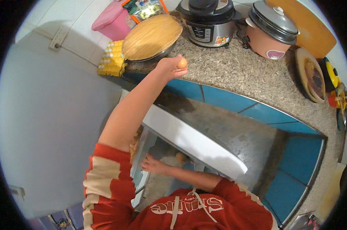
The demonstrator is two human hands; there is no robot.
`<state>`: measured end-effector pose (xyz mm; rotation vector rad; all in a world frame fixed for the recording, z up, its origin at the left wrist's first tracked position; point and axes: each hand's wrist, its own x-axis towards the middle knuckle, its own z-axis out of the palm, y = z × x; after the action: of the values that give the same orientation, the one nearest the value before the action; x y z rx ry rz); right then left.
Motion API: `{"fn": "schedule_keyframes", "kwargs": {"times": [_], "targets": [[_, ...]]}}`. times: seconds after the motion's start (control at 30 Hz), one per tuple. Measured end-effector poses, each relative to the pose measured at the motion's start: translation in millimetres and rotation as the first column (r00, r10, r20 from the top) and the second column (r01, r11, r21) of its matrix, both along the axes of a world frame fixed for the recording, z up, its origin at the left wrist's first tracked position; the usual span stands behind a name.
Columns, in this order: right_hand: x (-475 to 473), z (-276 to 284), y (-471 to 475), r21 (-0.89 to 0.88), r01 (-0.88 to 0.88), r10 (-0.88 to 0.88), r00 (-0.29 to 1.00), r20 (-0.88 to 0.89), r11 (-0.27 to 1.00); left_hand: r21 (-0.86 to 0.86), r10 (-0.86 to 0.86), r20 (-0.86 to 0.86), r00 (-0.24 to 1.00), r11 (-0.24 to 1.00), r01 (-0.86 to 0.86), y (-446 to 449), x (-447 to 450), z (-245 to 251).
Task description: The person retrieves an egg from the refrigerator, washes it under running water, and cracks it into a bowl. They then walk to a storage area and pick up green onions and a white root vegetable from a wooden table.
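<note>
My left hand (173,67) reaches over the granite counter's front edge, with a brown egg (182,63) held between thumb and fingers. To its left is a yellow egg tray (111,59) with several pale eggs showing in its cups. The white refrigerator door (195,141) stands open below my left forearm. Lower down, my right hand (154,166) is at the edge of the open refrigerator, fingers apart, and nothing shows in it. A blurred brownish round thing (180,157) lies beyond its wrist, between the hand and the door.
A woven round cover (152,37) rests on a metal bowl beside the tray. Behind stand a pink container (113,21), an electric pressure cooker (209,26) and a pink rice cooker (269,34). A round board (310,74) leans at right. Blue tiles (231,97) edge the counter.
</note>
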<state>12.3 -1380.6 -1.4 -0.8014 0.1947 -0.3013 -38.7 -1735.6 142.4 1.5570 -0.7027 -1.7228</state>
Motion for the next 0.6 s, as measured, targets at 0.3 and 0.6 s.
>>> {"fn": "schedule_keyframes", "kwargs": {"times": [0.3,0.6], "targets": [[-22,7,-7,0.090,0.045,-0.053,0.994,0.093,0.995,0.119,0.152,0.175,0.973,0.978,-0.174,-125,-21,-115],[-37,12,-15,0.124,0.045,-0.055,0.996,0.077,0.991,0.057,0.462,-0.079,0.883,0.887,-0.459,-184,-35,-153]]}}
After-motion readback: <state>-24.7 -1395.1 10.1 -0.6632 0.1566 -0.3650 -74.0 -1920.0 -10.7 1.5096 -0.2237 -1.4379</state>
